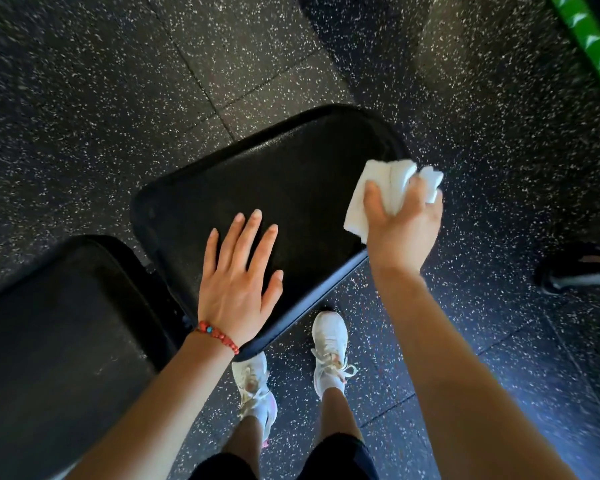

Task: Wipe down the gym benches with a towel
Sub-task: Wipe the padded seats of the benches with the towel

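The right hand (404,225) grips a crumpled white towel (388,190) at the right edge of the bench pad (291,174). The left hand (239,271) lies flat on that pad, fingers straight and spread, a red bead bracelet (219,336) on its wrist. The pad is black, smooth and round-cornered. A second black pad (59,323) sits at the left, above the speckled rubber floor (84,81).

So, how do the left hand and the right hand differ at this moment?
The left hand lies flat with straight, spread fingers on the black bench pad; the right hand has its fingers curled around a crumpled white towel. The left hand holds nothing; the right hand grips the towel at the pad's right edge. The left wrist wears a red bead bracelet; the right is bare.
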Tool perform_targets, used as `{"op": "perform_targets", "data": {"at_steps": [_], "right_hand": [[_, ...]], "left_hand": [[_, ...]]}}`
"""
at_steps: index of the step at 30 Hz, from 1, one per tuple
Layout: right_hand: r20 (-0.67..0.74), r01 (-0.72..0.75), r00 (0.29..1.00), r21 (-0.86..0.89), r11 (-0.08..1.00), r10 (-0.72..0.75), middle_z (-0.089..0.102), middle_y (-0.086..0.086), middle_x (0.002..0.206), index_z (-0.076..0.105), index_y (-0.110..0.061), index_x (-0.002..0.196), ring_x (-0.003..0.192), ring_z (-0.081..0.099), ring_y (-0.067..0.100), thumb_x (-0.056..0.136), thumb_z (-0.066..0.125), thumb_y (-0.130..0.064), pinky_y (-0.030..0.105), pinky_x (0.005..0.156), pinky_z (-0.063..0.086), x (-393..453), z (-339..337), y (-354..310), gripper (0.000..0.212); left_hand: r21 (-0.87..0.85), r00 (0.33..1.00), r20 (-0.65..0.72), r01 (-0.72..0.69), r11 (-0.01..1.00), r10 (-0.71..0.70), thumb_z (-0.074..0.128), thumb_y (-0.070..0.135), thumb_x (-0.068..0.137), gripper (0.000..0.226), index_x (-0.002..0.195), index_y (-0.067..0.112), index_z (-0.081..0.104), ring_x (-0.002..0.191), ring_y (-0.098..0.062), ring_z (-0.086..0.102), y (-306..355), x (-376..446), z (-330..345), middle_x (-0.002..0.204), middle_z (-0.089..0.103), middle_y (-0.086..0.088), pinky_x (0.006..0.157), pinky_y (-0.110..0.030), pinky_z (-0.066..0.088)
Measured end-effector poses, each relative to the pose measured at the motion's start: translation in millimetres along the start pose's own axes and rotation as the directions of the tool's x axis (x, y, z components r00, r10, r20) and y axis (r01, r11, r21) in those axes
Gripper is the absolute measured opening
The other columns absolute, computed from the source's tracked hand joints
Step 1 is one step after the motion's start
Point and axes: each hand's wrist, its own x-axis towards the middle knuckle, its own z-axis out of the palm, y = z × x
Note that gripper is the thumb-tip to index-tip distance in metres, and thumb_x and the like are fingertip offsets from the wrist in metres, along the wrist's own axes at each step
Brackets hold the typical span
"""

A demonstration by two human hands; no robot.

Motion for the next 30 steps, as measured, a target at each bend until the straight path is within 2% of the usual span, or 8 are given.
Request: {"op": "perform_targets", "data": {"at_steps": [3, 10, 13, 16, 20, 22, 25, 30], "right_hand": [[0.041, 0.075, 0.997, -0.085, 0.994, -0.072, 0.049, 0.022, 0.126, 0.051, 0.001, 0.118, 0.107, 0.048, 0.038, 0.087, 0.057, -0.042, 0.041, 0.089, 0.039, 46.0, 8.6, -19.4, 0.053], [0.143, 0.129, 0.984, -0.129, 0.983, -0.11, 0.05, 0.024, 0.12, 0.049, -0.002, 0.122, 0.104, 0.049, 0.037, 0.087, 0.055, -0.045, 0.039, 0.088, 0.039, 55.7, 10.1, -22.0, 0.056], [0.185, 0.219, 0.964, -0.15, 0.964, -0.19, 0.057, 0.029, 0.104, 0.056, 0.001, 0.113, 0.089, 0.054, 0.041, 0.083, 0.056, -0.045, 0.042, 0.078, 0.045, 22.3, 5.5, -17.6, 0.056], [0.197, 0.296, 0.945, -0.18, 0.938, -0.26, 0.062, 0.026, 0.088, 0.063, 0.0, 0.098, 0.071, 0.058, 0.039, 0.077, 0.052, -0.047, 0.038, 0.065, 0.048, -15.1, -2.9, -16.0, 0.053], [0.312, 0.359, 0.908, -0.228, 0.905, -0.281, 0.061, 0.021, 0.073, 0.065, -0.004, 0.089, 0.061, 0.059, 0.036, 0.072, 0.057, -0.046, 0.037, 0.06, 0.05, -43.7, -28.9, -17.3, 0.046], [0.345, 0.327, 0.905, -0.192, 0.925, -0.248, 0.062, 0.021, 0.079, 0.065, -0.006, 0.09, 0.063, 0.06, 0.037, 0.069, 0.065, -0.042, 0.039, 0.059, 0.051, -57.3, -46.4, -19.7, 0.042], [0.391, 0.178, 0.914, -0.147, 0.973, -0.108, 0.06, 0.016, 0.102, 0.062, -0.012, 0.102, 0.076, 0.06, 0.035, 0.075, 0.059, -0.051, 0.04, 0.063, 0.054, -76.5, -76.1, -36.4, 0.047], [0.229, -0.02, 0.973, -0.049, 0.999, 0.03, 0.058, 0.018, 0.085, 0.063, -0.009, 0.1, 0.066, 0.058, 0.036, 0.073, 0.073, -0.041, 0.039, 0.06, 0.049, -103.8, -114.4, -72.3, 0.043]], "left_hand": [[-0.013, 1.0, -0.019, 0.004, 1.0, -0.004, 0.042, 0.033, 0.088, 0.053, 0.135, 0.01, 0.042, 0.135, -0.032, 0.03, 0.0, 0.0, 0.5, 0.146, 0.038, -0.016, 0.111, -0.049, 0.016], [-0.03, 1.0, 0.022, 0.018, 0.999, -0.017, 0.042, 0.033, 0.088, 0.053, 0.136, 0.011, 0.041, 0.135, -0.031, 0.03, 0.7, -0.9, -0.6, 0.147, 0.037, -0.015, 0.111, -0.051, 0.018], [-0.018, 0.999, 0.05, 0.014, 1.0, -0.013, 0.042, 0.033, 0.088, 0.052, 0.134, 0.01, 0.043, 0.134, -0.031, 0.031, 1.5, 0.1, -3.3, 0.145, 0.039, -0.016, 0.11, -0.051, 0.02], [-0.038, 0.996, 0.088, 0.032, 0.999, -0.028, 0.041, 0.035, 0.088, 0.053, 0.133, 0.008, 0.045, 0.133, -0.031, 0.033, 2.8, 1.3, -12.4, 0.144, 0.04, -0.017, 0.109, -0.051, 0.024], [-0.127, 0.994, 0.096, 0.066, 0.99, -0.054, 0.041, 0.036, 0.088, 0.054, 0.131, 0.004, 0.047, 0.132, -0.033, 0.034, 1.8, -1.7, -34.9, 0.143, 0.039, -0.021, 0.105, -0.051, 0.031], [-0.148, 0.994, 0.1, 0.059, 0.987, -0.044, 0.04, 0.036, 0.089, 0.053, 0.13, 0.003, 0.049, 0.131, -0.034, 0.037, 0.6, -6.7, -49.7, 0.142, 0.04, -0.022, 0.103, -0.052, 0.034], [-0.166, 0.994, 0.103, 0.042, 0.985, -0.025, 0.039, 0.034, 0.09, 0.051, 0.127, 0.002, 0.053, 0.127, -0.036, 0.044, -0.7, -15.8, -75.2, 0.138, 0.045, -0.022, 0.099, -0.053, 0.04], [-0.165, 0.994, 0.109, 0.026, 0.986, -0.008, 0.039, 0.033, 0.089, 0.05, 0.126, 0.003, 0.053, 0.124, -0.036, 0.047, -1.7, -34.5, -123.5, 0.134, 0.049, -0.02, 0.095, -0.054, 0.044]]}}
